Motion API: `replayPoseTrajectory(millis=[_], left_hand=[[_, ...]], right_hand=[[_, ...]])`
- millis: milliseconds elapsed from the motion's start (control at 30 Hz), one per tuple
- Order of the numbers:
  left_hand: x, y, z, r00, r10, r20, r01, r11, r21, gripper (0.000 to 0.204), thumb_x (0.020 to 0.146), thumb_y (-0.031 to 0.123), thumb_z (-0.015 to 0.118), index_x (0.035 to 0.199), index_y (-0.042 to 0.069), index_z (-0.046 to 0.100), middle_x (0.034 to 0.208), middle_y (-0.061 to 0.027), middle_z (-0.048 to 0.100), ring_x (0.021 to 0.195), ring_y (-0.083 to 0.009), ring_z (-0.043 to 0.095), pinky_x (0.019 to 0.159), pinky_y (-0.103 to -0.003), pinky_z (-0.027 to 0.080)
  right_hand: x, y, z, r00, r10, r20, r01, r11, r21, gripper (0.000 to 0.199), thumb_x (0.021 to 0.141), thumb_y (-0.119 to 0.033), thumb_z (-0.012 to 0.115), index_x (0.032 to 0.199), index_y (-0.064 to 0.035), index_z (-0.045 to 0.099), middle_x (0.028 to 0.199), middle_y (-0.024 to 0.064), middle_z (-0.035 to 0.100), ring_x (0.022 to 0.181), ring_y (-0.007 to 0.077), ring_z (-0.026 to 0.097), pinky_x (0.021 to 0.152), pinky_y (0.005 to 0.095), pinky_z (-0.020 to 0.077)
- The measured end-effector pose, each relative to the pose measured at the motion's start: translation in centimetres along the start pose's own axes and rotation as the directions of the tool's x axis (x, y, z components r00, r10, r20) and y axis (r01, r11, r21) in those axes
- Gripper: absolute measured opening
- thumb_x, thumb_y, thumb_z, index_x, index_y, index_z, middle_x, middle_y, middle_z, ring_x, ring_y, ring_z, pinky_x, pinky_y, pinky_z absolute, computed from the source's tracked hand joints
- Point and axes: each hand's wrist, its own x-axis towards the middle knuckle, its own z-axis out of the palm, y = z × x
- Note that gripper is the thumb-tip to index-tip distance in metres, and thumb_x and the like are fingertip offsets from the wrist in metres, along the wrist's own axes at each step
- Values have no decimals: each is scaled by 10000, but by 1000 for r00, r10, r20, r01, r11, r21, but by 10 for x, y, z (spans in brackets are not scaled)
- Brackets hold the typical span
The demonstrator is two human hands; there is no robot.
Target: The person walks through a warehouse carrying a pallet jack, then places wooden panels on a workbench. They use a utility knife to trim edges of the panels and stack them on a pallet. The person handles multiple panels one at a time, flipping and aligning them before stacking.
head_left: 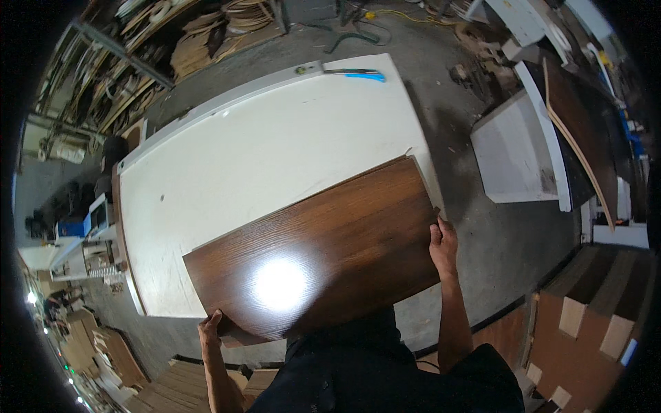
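A dark brown wood-grain panel (358,220) lies tilted across the near part of the white-topped table (289,144), its near edge overhanging toward my body. My left hand (211,329) grips its near left corner, the thumb on the top face and the other fingers mostly hidden. At the right end my right hand (444,244) is closed on the panel's edge, its thumb along the side. A small dark end sticks out just above that hand; I cannot tell what it is. Bright glare covers part of the wood surface. A thin edge shows along the panel's far side.
On the table's far right corner lie a blue-handled tool (365,76) and a metal bar along the far edge. Shelving with coiled strips (200,41) stands far left. At right are a white cabinet piece (516,148), leaning boards (582,138) and a taped cardboard box (585,330).
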Motion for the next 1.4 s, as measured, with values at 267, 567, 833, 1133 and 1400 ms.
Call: replayPoseTrajectory(millis=[267, 567, 833, 1133, 1400], left_hand=[[15, 20, 71, 974, -224, -11, 223, 959, 176, 485, 781, 175, 759, 1149, -90, 586, 1046, -135, 643, 883, -255, 602, 816, -375, 481], [88, 256, 400, 757, 442, 482, -650, 426, 630, 399, 936, 152, 564, 1277, -53, 537, 839, -47, 596, 784, -113, 533, 711, -264, 460], [128, 356, 686, 816, 287, 501, -569, 551, 610, 860, 875, 642, 541, 1496, 107, 285, 1004, -118, 597, 657, -156, 614, 595, -317, 534], [151, 345, 716, 781, 437, 447, -594, 296, 748, 404, 873, 348, 647, 1101, 19, 591, 818, -148, 643, 621, -197, 645, 489, -300, 552], [2, 341, 687, 340, 218, 915, -897, 368, 246, 676, 932, -12, 475, 1513, 135, 161, 979, -136, 624, 741, -161, 606, 699, -316, 551]], right_hand=[[33, 81, -60, 994, 77, 78, -88, 985, 149, 396, 943, -284, 587, 1227, -8, 587, 1153, 224, 591, 1055, 361, 566, 912, 440, 464], [186, 85, -59, 919, -38, 393, -228, 762, 607, 541, 981, -292, 536, 1460, -99, 374, 1263, 122, 581, 1108, 225, 587, 930, 362, 473], [246, 81, -25, 796, -261, 545, -304, 607, 734, 363, 971, -35, 493, 1308, -149, 567, 1214, 14, 637, 997, 104, 615, 887, 282, 499], [223, 107, -6, 842, -240, 482, -185, 711, 678, 436, 975, -288, 548, 1386, -160, 486, 1046, 109, 688, 894, 157, 642, 791, 346, 505], [137, 75, -37, 936, -223, 272, 30, 821, 570, 712, 937, -294, 591, 1485, -34, 216, 1401, 256, 431, 1259, 394, 484, 1018, 433, 454]])
